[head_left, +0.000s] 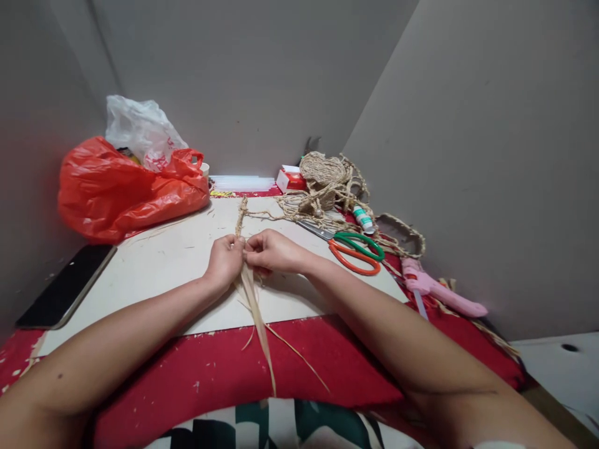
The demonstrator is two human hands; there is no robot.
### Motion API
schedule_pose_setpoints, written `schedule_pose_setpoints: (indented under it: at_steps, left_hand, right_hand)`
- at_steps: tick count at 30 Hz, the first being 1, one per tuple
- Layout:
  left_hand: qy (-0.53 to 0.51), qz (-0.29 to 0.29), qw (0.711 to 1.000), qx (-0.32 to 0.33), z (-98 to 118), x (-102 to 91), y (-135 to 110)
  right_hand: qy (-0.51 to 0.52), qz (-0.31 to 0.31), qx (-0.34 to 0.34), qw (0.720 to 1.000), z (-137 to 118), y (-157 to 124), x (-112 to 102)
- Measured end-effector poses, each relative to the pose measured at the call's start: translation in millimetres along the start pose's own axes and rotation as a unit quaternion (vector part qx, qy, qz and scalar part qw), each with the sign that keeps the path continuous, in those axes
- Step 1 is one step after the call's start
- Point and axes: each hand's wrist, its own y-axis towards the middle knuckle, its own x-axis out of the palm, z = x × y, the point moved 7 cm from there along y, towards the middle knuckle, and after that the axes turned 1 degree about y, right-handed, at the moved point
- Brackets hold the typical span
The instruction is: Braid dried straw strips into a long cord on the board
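Note:
My left hand [225,260] and my right hand [274,251] meet over a white board, both with fingers pinched on a strand of dry plant fibre [256,305]. Beyond my fingers the strand is braided [241,215]; toward me it hangs loose as a flat strip with thin stray fibres over the board's near edge. A thin cord [266,216] runs from the braid's far end to a pile of braided cord [322,178] at the back right. Scissors [350,246] with one green and one orange handle lie right of my right hand.
A red plastic bag [131,193] and a white bag [140,128] stand at the back left, near a black phone [70,284]. Clear sticks [243,183], a red-and-white box [290,179], a small white-and-green bottle [364,219] and a pink glue gun [442,290] lie around the white board [163,249].

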Motion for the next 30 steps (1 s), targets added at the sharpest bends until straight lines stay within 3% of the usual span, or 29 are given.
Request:
schedule_pose_setpoints:
  at_steps: [4,7,9,12,15,17,18,19,21,22,23,24,26,27,28,29,30]
  left_hand:
    - [-0.004,0.01,1.0,-0.02,-3.0,-1.6,1.0]
    - [-0.014,0.003,0.999,-0.044,-4.9,-0.6,1.0]
    - [-0.014,-0.006,0.998,-0.053,-5.2,0.5,0.6]
    - [-0.009,-0.01,0.998,-0.059,-5.8,0.3,0.0]
    - [0.001,-0.006,0.998,-0.057,-5.9,-0.9,-0.2]
    - [0.004,-0.006,0.999,-0.054,-5.5,-1.3,-0.2]
    - [0.005,-0.006,0.999,-0.054,-5.4,-1.3,-0.2]
    - [0.006,-0.006,0.999,-0.054,-5.4,-1.3,-0.1]
    - [0.009,-0.006,0.998,-0.054,-5.6,-1.0,0.3]
    - [0.009,-0.007,0.998,-0.054,-5.7,-0.7,0.6]
    - [0.007,-0.008,0.999,-0.053,-5.9,-0.2,0.9]
    - [0.004,-0.009,0.999,-0.051,-6.0,0.2,1.1]
    - [-0.004,-0.014,0.999,-0.051,-6.5,1.3,1.2]
    - [-0.012,-0.017,0.998,-0.051,-6.7,1.8,1.1]
    - [-0.021,-0.021,0.998,-0.052,-6.6,2.2,0.9]
    - [-0.032,-0.026,0.998,-0.052,-6.3,2.6,0.5]
    - [-0.043,-0.031,0.997,-0.053,-5.8,2.8,0.2]
  right_hand:
    - [-0.067,0.098,0.007,0.993,7.1,5.1,-26.2]
    - [0.056,0.163,-0.02,0.985,1.1,3.1,-55.1]
    - [0.206,0.202,-0.042,0.957,-6.2,-3.7,-75.7]
    - [0.379,0.238,-0.059,0.892,-20.8,-22.5,-105.5]
    - [0.391,0.298,-0.106,0.864,-42.2,-54.1,-148.6]
    - [0.284,0.466,-0.152,0.824,-55.5,-93.5,-193.7]
    - [0.176,0.543,-0.183,0.8,-68.3,-115.4,-212.4]
    - [0.069,0.61,-0.22,0.758,-83.1,-137.0,-225.1]
    - [-0.115,0.701,-0.274,0.648,-110.1,-170.9,-229.0]
    - [-0.166,0.709,-0.282,0.625,-118.4,-176.9,-223.5]
    - [-0.19,0.701,-0.282,0.627,-122.8,-176.7,-214.4]
    - [-0.195,0.668,-0.27,0.666,-123.1,-168.2,-201.7]
    - [-0.165,0.519,-0.233,0.806,-110.9,-130.6,-159.1]
    - [-0.163,0.366,-0.177,0.899,-95.4,-100.2,-123.5]
    - [-0.182,0.221,-0.124,0.95,-76.8,-76.7,-83.1]
    - [-0.209,0.117,-0.093,0.966,-59.0,-61.2,-47.3]
    - [-0.24,0.069,-0.075,0.965,-43.6,-50.9,-22.0]
